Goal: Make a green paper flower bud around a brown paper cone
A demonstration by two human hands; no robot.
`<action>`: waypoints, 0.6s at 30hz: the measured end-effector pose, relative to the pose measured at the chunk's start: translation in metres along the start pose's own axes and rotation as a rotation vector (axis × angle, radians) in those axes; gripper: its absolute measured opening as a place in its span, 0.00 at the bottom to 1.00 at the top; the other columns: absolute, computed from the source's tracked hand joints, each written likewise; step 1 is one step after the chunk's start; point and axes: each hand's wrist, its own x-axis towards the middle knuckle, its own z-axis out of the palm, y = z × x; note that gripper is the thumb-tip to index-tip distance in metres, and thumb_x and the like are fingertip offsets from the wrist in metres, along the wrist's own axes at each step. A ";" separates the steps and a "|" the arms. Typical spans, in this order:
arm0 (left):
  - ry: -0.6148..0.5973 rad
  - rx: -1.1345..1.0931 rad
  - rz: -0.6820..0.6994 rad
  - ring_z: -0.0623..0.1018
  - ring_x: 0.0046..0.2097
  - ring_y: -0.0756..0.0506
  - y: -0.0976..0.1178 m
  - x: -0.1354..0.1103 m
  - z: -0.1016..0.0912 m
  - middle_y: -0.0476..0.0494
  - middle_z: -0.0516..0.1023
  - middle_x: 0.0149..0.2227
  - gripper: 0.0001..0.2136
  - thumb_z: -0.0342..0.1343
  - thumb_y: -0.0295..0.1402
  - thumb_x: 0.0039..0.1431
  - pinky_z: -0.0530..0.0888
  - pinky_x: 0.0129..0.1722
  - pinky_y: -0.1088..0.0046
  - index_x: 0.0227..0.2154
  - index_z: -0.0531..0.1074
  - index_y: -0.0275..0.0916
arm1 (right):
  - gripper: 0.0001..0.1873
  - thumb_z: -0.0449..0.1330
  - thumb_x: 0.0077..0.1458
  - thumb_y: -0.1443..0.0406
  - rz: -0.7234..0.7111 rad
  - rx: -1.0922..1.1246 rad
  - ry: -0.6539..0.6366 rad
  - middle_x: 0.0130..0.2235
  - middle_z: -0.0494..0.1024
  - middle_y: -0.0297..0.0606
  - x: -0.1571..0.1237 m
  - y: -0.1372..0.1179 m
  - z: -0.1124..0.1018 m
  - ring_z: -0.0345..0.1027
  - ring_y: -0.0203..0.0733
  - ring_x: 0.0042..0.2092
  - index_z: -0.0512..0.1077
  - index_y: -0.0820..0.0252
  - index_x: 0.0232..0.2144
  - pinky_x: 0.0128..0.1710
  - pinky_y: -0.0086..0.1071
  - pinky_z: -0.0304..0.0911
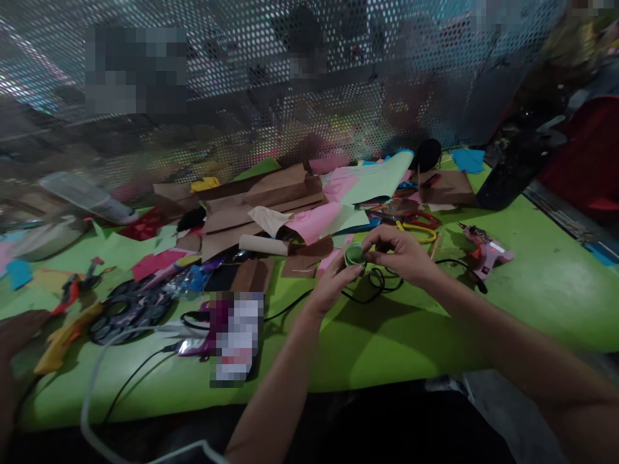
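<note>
The head view shows a small green coil [354,254], seemingly a rolled strip of paper, held up over the near middle of the table, between the person's two hands. The left hand [333,283] pinches the coil from its near left side, the thumb across the front. The right hand [399,256] has thumb and fingertips pressed together at the coil's right edge; whether they grip a loose end or only touch the rim is too small to tell.

The step in hand looks like winding or shaping the coil. Going on with it would call for a steady, light left pinch, since paper this curled could spring loose, while the right fingertips guide the edge round evenly.

Just below the hands, a black cord [358,299] loops over the green table [546,296]. To the right lies a pink glue gun [487,256], apart from both hands; beyond the right hand are scissors with yellow handles [422,233]. Farther off, pink paper [312,222], brown paper [271,193] and a pale green sheet [380,180] lie in a heap before a perforated screen [338,103]. At the far left edge, another person's hand [22,330] is beside a yellow glue gun [68,338]; its grip is unclear.
</note>
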 end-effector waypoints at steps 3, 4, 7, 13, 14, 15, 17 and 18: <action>-0.023 0.026 0.018 0.73 0.43 0.43 0.000 0.000 -0.002 0.45 0.77 0.34 0.21 0.65 0.46 0.46 0.68 0.39 0.71 0.40 0.77 0.39 | 0.10 0.71 0.47 0.60 0.134 0.153 -0.037 0.33 0.77 0.33 0.000 0.004 0.001 0.70 0.38 0.35 0.75 0.57 0.30 0.37 0.33 0.64; -0.027 0.028 0.018 0.73 0.42 0.43 -0.001 0.000 -0.003 0.45 0.77 0.34 0.20 0.65 0.46 0.46 0.68 0.38 0.71 0.39 0.77 0.39 | 0.11 0.71 0.46 0.60 0.167 0.186 -0.043 0.32 0.77 0.32 0.001 0.005 0.001 0.70 0.38 0.35 0.75 0.58 0.29 0.37 0.33 0.64; -0.008 -0.010 -0.008 0.71 0.35 0.47 -0.003 0.002 -0.001 0.47 0.74 0.32 0.19 0.65 0.46 0.46 0.66 0.33 0.73 0.37 0.75 0.38 | 0.10 0.69 0.48 0.60 0.208 0.176 -0.032 0.32 0.77 0.33 0.001 0.004 0.001 0.70 0.38 0.35 0.74 0.58 0.29 0.39 0.34 0.64; 0.045 -0.090 -0.029 0.64 0.27 0.52 -0.002 0.004 0.003 0.51 0.69 0.26 0.17 0.61 0.46 0.48 0.60 0.27 0.75 0.33 0.70 0.37 | 0.04 0.65 0.56 0.64 -0.060 -0.236 0.081 0.34 0.79 0.37 -0.001 -0.008 -0.002 0.71 0.40 0.37 0.77 0.58 0.30 0.38 0.34 0.64; 0.050 -0.089 -0.026 0.64 0.27 0.52 -0.001 0.004 0.003 0.51 0.69 0.26 0.17 0.61 0.45 0.48 0.60 0.27 0.75 0.33 0.69 0.38 | 0.03 0.65 0.57 0.66 -0.119 -0.274 0.045 0.34 0.79 0.37 -0.002 -0.009 -0.002 0.72 0.41 0.37 0.78 0.57 0.31 0.39 0.34 0.65; 0.049 -0.081 -0.025 0.64 0.28 0.52 0.000 0.003 0.003 0.52 0.68 0.27 0.17 0.61 0.45 0.48 0.60 0.27 0.75 0.34 0.69 0.38 | 0.04 0.64 0.58 0.67 -0.168 -0.301 -0.001 0.35 0.80 0.37 -0.002 -0.009 -0.001 0.72 0.41 0.38 0.80 0.57 0.33 0.40 0.34 0.65; 0.045 -0.057 -0.027 0.64 0.29 0.52 0.001 0.003 0.003 0.52 0.68 0.28 0.17 0.62 0.45 0.48 0.61 0.28 0.75 0.35 0.70 0.38 | 0.08 0.61 0.60 0.70 -0.229 -0.348 -0.078 0.36 0.80 0.38 -0.004 -0.007 0.000 0.74 0.41 0.39 0.81 0.55 0.35 0.40 0.33 0.66; 0.042 -0.045 -0.029 0.65 0.30 0.52 0.002 0.002 0.003 0.51 0.69 0.29 0.18 0.63 0.45 0.48 0.61 0.28 0.75 0.35 0.70 0.38 | 0.10 0.61 0.60 0.71 -0.243 -0.370 -0.096 0.36 0.80 0.38 -0.004 -0.005 0.001 0.74 0.40 0.39 0.81 0.55 0.36 0.40 0.33 0.66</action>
